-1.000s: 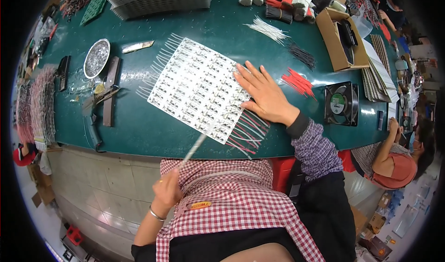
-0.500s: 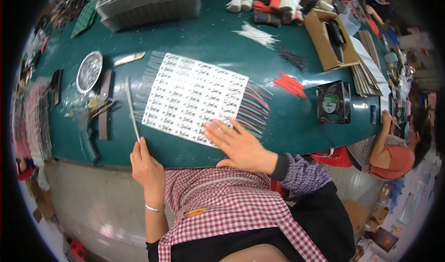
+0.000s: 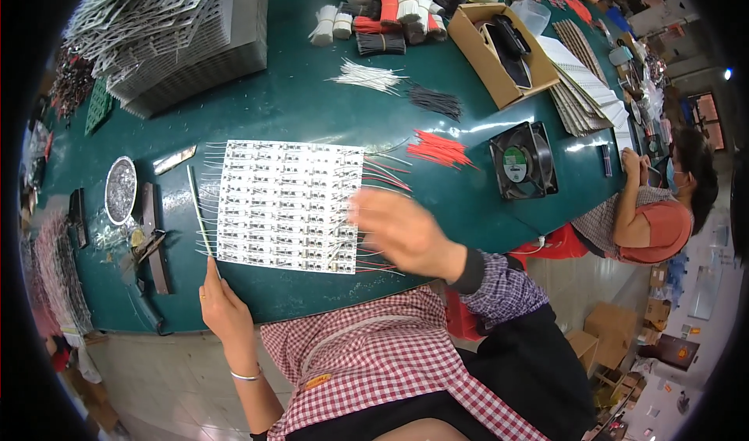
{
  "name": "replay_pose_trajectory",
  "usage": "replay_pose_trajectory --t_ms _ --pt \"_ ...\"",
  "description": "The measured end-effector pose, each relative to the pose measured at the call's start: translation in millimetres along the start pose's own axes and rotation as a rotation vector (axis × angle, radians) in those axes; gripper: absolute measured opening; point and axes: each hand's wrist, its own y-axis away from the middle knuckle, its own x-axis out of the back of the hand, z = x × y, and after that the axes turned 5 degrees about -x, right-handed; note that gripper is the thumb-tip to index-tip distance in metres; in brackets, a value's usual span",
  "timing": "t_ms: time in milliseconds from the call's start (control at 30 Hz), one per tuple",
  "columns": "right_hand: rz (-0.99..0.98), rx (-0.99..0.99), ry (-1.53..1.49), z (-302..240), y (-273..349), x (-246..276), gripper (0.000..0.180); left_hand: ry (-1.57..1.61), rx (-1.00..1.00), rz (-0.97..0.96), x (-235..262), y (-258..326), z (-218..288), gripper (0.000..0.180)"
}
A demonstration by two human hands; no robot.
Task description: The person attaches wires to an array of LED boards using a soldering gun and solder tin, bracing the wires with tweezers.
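A white panel of small circuit boards (image 3: 289,207) lies on the green table in front of me. Thin wires stick out from its left and right sides, some red on the right. My left hand (image 3: 225,308) is closed around the near end of a thin pale strip (image 3: 198,207), which stands along the panel's left edge. Over the panel's right edge hovers my right hand (image 3: 406,230), fingers stretched out and blurred by motion; nothing shows in them.
Loose white wires (image 3: 367,76), black wires (image 3: 435,101) and red wires (image 3: 438,149) lie beyond the panel. A black fan (image 3: 523,160) and a cardboard box (image 3: 499,58) stand right. Left are a metal bowl (image 3: 121,191), a soldering iron (image 3: 144,300) and stacked panels (image 3: 187,58). A co-worker (image 3: 651,215) sits right.
The panel now lies straighter in view, and the whole view has shifted. My right hand has lifted off the panel's near right corner to its right edge. The left hand still grips the strip.
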Motion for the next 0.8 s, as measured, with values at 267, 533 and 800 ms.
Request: replay_pose_trajectory --t_ms 267,533,800 --pt "0.218 -0.461 0.533 47.9 5.6 49.0 0.05 -0.097 0.024 -0.015 -7.3 -29.0 -14.8 0.039" --pt "0.189 -0.49 0.519 62.4 8.0 54.7 0.045 -0.101 0.291 0.333 31.6 -47.9 -92.0 0.033" --pt "0.292 -0.301 0.402 46.8 -31.1 44.5 0.034 -0.451 0.519 0.347 47.8 -41.6 -232.0 0.05"
